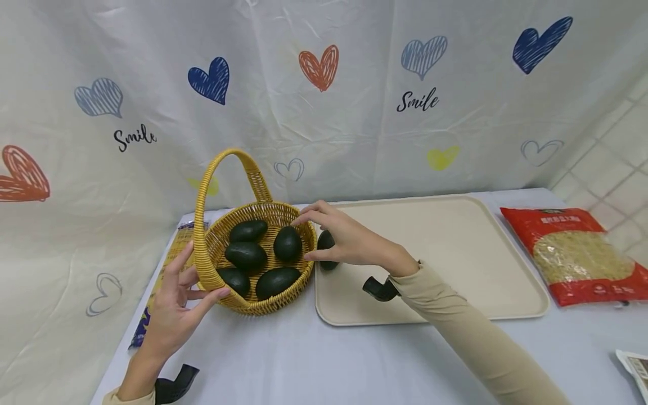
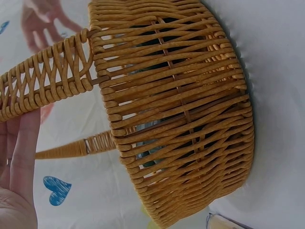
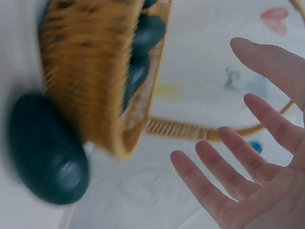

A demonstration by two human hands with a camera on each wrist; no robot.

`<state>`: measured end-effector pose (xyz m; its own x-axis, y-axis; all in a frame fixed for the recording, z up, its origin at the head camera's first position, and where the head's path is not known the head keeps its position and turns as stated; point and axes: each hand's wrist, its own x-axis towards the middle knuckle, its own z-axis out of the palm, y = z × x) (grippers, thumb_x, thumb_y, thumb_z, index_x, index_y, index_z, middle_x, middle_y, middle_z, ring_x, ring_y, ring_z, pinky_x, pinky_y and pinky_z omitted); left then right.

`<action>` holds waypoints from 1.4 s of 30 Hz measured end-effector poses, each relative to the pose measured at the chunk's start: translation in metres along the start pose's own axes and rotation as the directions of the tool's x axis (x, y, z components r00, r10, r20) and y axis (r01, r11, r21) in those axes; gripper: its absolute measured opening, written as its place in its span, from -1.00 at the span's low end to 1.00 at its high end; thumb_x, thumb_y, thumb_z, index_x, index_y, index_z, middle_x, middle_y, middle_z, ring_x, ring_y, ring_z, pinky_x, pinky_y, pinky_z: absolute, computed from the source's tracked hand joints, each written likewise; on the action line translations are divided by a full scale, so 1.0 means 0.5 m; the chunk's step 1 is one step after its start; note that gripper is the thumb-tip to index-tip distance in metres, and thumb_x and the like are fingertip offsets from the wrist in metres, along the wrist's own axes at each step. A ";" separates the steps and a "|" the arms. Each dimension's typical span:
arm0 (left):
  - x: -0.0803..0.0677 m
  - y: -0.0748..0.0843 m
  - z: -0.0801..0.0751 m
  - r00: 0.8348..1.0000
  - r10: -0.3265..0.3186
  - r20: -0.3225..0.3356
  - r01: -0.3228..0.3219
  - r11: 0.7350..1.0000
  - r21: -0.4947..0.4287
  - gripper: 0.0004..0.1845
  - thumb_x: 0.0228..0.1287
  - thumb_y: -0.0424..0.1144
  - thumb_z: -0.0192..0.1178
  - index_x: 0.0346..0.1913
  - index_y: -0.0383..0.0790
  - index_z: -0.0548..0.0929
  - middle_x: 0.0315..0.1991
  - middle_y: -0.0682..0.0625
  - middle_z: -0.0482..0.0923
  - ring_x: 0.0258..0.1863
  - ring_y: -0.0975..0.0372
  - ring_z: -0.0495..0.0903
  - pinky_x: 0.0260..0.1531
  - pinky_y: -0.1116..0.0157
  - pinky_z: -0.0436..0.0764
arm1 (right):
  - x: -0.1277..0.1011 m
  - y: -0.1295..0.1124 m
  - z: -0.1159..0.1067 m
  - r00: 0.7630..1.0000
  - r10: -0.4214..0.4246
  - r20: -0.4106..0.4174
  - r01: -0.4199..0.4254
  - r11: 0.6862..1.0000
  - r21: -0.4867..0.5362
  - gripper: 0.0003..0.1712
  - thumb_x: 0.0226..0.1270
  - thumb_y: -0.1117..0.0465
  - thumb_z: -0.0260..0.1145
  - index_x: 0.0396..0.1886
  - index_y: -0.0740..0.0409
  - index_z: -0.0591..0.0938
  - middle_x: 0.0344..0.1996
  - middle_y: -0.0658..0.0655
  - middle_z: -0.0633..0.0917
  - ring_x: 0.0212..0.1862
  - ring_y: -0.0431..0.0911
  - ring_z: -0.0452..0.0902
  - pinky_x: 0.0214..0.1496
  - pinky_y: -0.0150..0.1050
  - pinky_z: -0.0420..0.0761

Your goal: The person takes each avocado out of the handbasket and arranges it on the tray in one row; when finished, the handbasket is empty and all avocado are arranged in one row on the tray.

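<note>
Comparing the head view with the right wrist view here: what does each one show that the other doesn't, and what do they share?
Only the head view shows the left hand resting on the basket's near rim, the beige tray, the red packet and five dark avocados counted inside the basket. Only the right wrist view shows the right hand's fingers spread open, holding nothing. Both share the wicker basket, its handle, avocados inside it, and the one avocado lying just outside the basket wall, on the tray.
</note>
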<state>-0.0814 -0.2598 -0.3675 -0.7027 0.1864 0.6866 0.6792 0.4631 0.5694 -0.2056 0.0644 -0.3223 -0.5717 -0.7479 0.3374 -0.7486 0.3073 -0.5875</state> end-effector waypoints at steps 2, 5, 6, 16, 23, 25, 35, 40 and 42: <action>-0.001 -0.001 0.000 1.000 -0.001 -0.003 0.001 1.000 0.000 -0.02 0.29 -0.20 0.47 0.59 -0.45 0.12 0.23 0.32 0.56 0.13 0.50 0.63 -0.16 0.57 0.68 | 0.012 -0.017 0.008 0.999 -0.046 0.027 0.045 0.999 0.024 -0.41 0.26 0.25 0.60 0.27 0.17 0.61 0.24 0.15 0.54 0.34 0.01 0.46 0.45 -0.09 0.49; -0.001 -0.001 -0.001 1.000 -0.006 -0.002 0.006 1.000 0.003 -0.01 0.24 -0.31 0.51 0.59 -0.44 0.12 0.23 0.32 0.56 0.13 0.50 0.63 -0.16 0.57 0.68 | 0.028 -0.031 0.026 0.992 -0.098 0.082 0.093 0.994 0.056 -0.46 0.30 0.25 0.57 0.24 0.16 0.62 0.22 0.12 0.56 0.31 -0.04 0.47 0.39 -0.17 0.54; -0.001 0.000 -0.001 1.000 -0.008 -0.002 0.008 1.000 0.006 0.00 0.22 -0.35 0.52 0.59 -0.43 0.12 0.23 0.33 0.56 0.12 0.50 0.63 -0.17 0.57 0.68 | 0.034 -0.032 0.033 0.988 -0.110 0.104 0.103 0.992 0.069 -0.48 0.30 0.26 0.57 0.23 0.16 0.62 0.22 0.11 0.56 0.30 -0.04 0.47 0.36 -0.17 0.57; -0.003 0.002 -0.001 1.000 -0.014 0.002 0.014 1.000 0.003 0.02 0.18 -0.43 0.53 0.60 -0.43 0.11 0.23 0.32 0.57 0.14 0.49 0.63 -0.16 0.56 0.69 | 0.063 -0.004 0.102 0.948 -0.086 0.308 0.053 0.992 0.113 -0.52 0.35 0.28 0.53 0.23 0.19 0.65 0.15 0.15 0.61 0.15 0.00 0.50 0.19 -0.07 0.69; -0.003 0.003 -0.003 1.000 0.003 0.019 -0.003 1.000 0.004 -0.01 0.24 -0.36 0.50 0.59 -0.46 0.10 0.16 0.34 0.61 0.09 0.51 0.65 -0.15 0.54 0.70 | 0.070 0.014 0.125 0.922 -0.062 0.382 0.037 0.997 0.074 -0.59 0.41 0.26 0.49 0.21 0.20 0.67 0.05 0.15 0.62 0.08 0.06 0.52 0.20 -0.08 0.61; -0.003 0.005 -0.003 1.000 0.003 0.027 -0.003 1.000 0.003 -0.03 0.28 -0.32 0.47 0.59 -0.46 0.09 0.10 0.31 0.65 0.04 0.52 0.67 -0.14 0.54 0.71 | 0.075 0.013 0.128 0.916 -0.051 0.397 0.029 0.998 0.061 -0.59 0.40 0.26 0.49 0.21 0.18 0.68 0.05 0.14 0.62 0.09 0.04 0.53 0.22 -0.11 0.60; -0.007 0.008 -0.002 1.000 -0.013 0.022 0.011 0.997 0.072 -0.14 0.37 -0.13 0.40 0.54 -0.42 0.20 0.00 0.10 0.71 0.02 0.57 0.64 -0.13 0.59 0.66 | 0.101 0.007 0.150 0.883 -0.030 0.469 0.031 1.000 0.005 -0.56 0.36 0.21 0.54 0.21 0.11 0.71 0.17 0.08 0.64 0.27 -0.05 0.52 0.36 -0.29 0.53; -0.007 0.005 -0.002 1.000 -0.006 0.019 0.005 0.997 0.079 -0.14 0.40 -0.01 0.34 0.53 -0.43 0.22 0.05 0.11 0.68 0.05 0.57 0.63 -0.13 0.60 0.66 | 0.113 0.002 0.161 0.869 -0.012 0.495 0.023 1.000 -0.016 -0.52 0.35 0.19 0.55 0.24 0.06 0.69 0.17 0.07 0.65 0.26 -0.09 0.52 0.31 -0.36 0.53; -0.006 0.004 -0.001 1.000 0.002 0.018 -0.003 0.997 0.076 -0.14 0.40 0.00 0.33 0.52 -0.44 0.22 0.07 0.13 0.66 0.05 0.57 0.63 -0.13 0.60 0.66 | 0.118 -0.001 0.167 0.861 -0.004 0.508 0.022 0.999 -0.030 -0.52 0.36 0.19 0.54 0.26 0.05 0.69 0.16 0.08 0.65 0.24 -0.10 0.53 0.29 -0.38 0.52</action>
<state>-0.0777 -0.2600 -0.3683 -0.7054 0.2032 0.6791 0.6632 0.5273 0.5311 -0.2112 -0.0290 -0.3634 -0.3186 -0.9444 -0.0810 -0.7708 0.3079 -0.5578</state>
